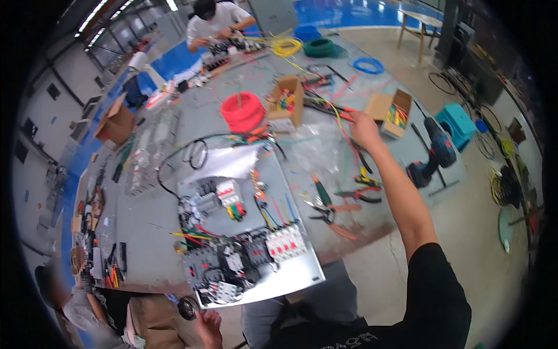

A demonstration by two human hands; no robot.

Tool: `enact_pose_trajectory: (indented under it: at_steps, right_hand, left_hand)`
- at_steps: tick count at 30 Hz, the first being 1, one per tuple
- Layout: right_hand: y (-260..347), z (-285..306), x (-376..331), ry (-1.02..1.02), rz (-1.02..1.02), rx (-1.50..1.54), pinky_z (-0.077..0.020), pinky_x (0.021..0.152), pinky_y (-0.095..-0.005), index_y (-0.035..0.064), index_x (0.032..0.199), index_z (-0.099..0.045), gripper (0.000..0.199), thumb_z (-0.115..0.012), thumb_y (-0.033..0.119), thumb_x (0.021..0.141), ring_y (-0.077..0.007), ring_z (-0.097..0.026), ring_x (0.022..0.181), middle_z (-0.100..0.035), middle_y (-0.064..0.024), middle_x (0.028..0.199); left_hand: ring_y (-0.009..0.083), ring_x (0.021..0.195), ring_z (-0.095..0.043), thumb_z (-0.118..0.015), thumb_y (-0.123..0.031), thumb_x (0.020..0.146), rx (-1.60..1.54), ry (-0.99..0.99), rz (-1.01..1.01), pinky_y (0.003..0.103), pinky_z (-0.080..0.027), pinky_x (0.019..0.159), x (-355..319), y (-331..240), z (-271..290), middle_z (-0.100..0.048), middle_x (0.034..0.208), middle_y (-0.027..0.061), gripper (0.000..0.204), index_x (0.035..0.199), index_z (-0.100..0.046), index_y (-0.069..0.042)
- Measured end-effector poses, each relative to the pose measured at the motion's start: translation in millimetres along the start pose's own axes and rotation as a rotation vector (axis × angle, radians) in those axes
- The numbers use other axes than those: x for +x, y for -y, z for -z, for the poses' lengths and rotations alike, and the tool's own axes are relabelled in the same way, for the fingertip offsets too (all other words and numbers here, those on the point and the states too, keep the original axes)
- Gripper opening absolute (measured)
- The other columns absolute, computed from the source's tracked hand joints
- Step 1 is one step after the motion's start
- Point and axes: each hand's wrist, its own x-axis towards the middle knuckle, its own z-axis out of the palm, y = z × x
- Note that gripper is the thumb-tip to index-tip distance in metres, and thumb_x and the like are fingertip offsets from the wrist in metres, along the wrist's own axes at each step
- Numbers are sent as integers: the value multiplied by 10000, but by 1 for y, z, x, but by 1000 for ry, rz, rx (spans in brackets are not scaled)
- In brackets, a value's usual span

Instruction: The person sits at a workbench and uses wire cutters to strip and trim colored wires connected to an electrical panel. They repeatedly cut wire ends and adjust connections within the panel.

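My right hand (364, 129) is stretched far across the table, its fingers closed at the red handle end of long dark pliers (325, 107). Beside it stands an open cardboard box (381, 109) of small coloured pieces. My left hand (208, 327) is low, by the near left corner of a white mounting panel (302, 273). Its fingers are bent near a black ring-shaped roll (187, 308); whether they grip the roll or the panel edge cannot be made out. The panel carries black switchgear, white breakers (286, 244) with red levers, and coloured wires.
Hand tools, among them cutters (359, 196) and a screwdriver (321, 189), lie right of the panel. A cordless drill (436, 152) sits at the right edge. A red wire coil (241, 111) and another cardboard box (286, 104) stand farther back. Co-workers are at the far side and lower left.
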Motion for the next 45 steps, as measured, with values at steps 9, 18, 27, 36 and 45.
enact_pose_trajectory:
  at_steps: [9, 18, 27, 36, 45]
  right_hand:
    - [-20, -73, 59, 268, -82, -306, -571, 842, -525, 33, 938, -759, 260, -668, 275, 910, -420, -718, 932, -746, -230, 985]
    - [74, 15, 125, 235, 30, -318, -573, 781, -521, -10, 883, -766, 428, -781, 413, 817, -451, -714, 895, -730, -265, 920]
    - [130, 139, 131, 317, 60, -433, -590, 726, -468, 8, 833, -797, 272, -806, 262, 733, -387, -743, 810, -756, -248, 885]
    - [103, 137, 2, 205, -658, 1083, -304, 399, -320, -17, 818, -600, 254, -652, 176, 974, -138, -364, 419, -400, -23, 546]
    - [83, 138, -99, 213, -802, 2003, -277, 430, -257, 90, 946, -575, 223, -567, 266, 1081, -83, -320, 503, -314, 69, 605]
  left_hand:
    - [339, 1241, -602, -586, -472, 1056, -17, -271, 41, 532, -468, 1106, -55, 25, 57, -644, 1303, 183, 620, 1495, -508, -43]
    - [312, 1143, -648, -542, -359, 1096, 24, -86, -44, 465, -528, 1055, -17, 11, 62, -663, 1255, 188, 502, 1450, -539, -2]
    - [270, 970, -667, -636, -301, 1058, 1, -7, -79, 420, -559, 926, -19, -18, 33, -693, 1093, 142, 453, 1374, -573, 17]
    - [311, 1042, -651, -684, -325, 1022, 77, 157, -276, 487, -552, 937, -39, -33, 56, -654, 1213, 176, 494, 1386, -568, -11]
    - [167, 850, -687, -586, -187, 1086, 277, 242, -796, 302, -580, 781, -119, -91, -51, -721, 1009, 110, 329, 1337, -616, 23]
